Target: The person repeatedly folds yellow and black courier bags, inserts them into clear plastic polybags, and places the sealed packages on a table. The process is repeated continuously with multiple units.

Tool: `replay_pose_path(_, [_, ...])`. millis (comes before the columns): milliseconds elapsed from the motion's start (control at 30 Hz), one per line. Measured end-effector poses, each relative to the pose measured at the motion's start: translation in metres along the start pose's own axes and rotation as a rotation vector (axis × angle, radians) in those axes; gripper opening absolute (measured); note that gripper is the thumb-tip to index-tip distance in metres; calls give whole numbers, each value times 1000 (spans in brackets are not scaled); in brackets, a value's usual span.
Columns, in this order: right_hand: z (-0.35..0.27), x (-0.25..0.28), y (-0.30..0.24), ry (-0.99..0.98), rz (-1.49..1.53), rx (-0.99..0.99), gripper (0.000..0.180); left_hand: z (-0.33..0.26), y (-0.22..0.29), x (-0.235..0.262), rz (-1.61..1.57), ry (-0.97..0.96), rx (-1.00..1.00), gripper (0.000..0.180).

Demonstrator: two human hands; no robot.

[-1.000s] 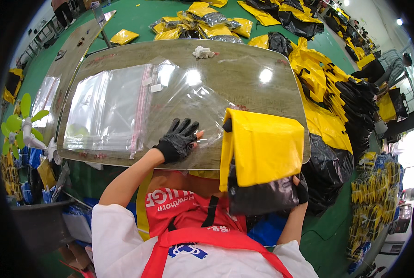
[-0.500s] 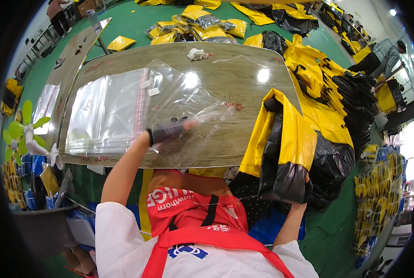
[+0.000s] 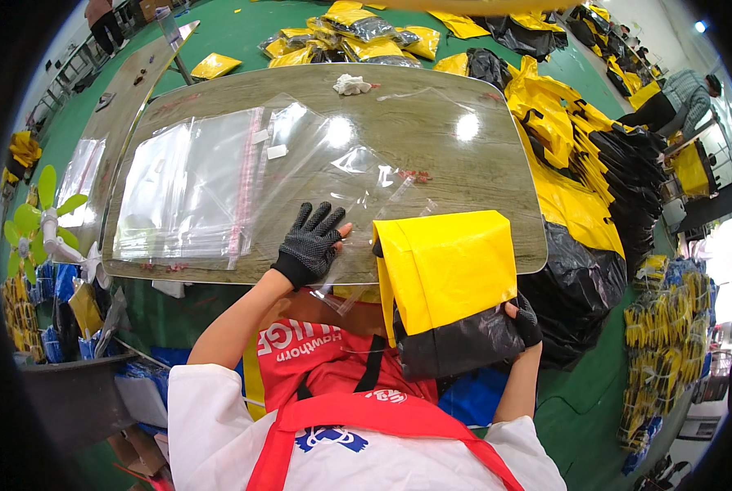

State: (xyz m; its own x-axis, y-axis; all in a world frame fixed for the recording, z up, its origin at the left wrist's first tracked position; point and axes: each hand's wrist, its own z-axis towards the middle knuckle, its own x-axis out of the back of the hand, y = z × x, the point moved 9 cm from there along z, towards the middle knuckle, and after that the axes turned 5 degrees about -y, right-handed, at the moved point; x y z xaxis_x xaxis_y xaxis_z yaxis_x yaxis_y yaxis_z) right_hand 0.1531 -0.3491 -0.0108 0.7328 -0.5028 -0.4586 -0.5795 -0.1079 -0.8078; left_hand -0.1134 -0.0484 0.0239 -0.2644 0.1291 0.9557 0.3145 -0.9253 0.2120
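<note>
My left hand (image 3: 310, 244), in a dark dotted glove with a bare thumb tip, lies on a loose clear plastic bag (image 3: 350, 184) with its fingers spread. That bag slants across the tabletop and hangs slightly over the near edge. On the right, my right hand (image 3: 527, 321), also gloved, grips the side of a folded yellow-and-black waterproof bag (image 3: 452, 262); its thumb shows on the near face and the other fingers are mostly hidden. The folded bag overlaps the table's near edge, its yellow part toward the table and its black part toward me.
A stack of clear plastic bags (image 3: 178, 196) covers the left of the wood-grain table (image 3: 440, 106). A crumpled white scrap (image 3: 351, 84) lies at the far edge. Yellow-and-black bags (image 3: 575, 204) are heaped against the right side. A green-bladed fan (image 3: 51, 217) stands at left.
My right hand has brought the folded bag leftward, turning its yellow face up. My left hand has shifted slightly right, fingers now spread on the clear bag.
</note>
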Motion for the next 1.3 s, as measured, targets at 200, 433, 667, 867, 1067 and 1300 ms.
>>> replay_pose_path(200, [-1,-17,-19,-14,-61,-38,62,11,-30,7,-570,-88,70,46])
replay_pose_path(433, [24,-118,86,-178,-150,-95,66,14,-34,58,-585,-394,-16,47])
replay_pose_path(667, [96,-152,-7,-43,-972,325,26,-28,-16,96,-204,-145,-67,35])
replay_pose_path(867, [181,-236,22,-522,-1026,67,37,-36,-13,100,-36,-26,32,48])
replay_pose_path(1067, [129,-193,22,-272,-420,62,26,-78,-45,71,-305,119,319,59])
replay_pose_path(1300, [116,-165,37,-66,-592,224,33,-91,-54,45,-1044,252,569,79])
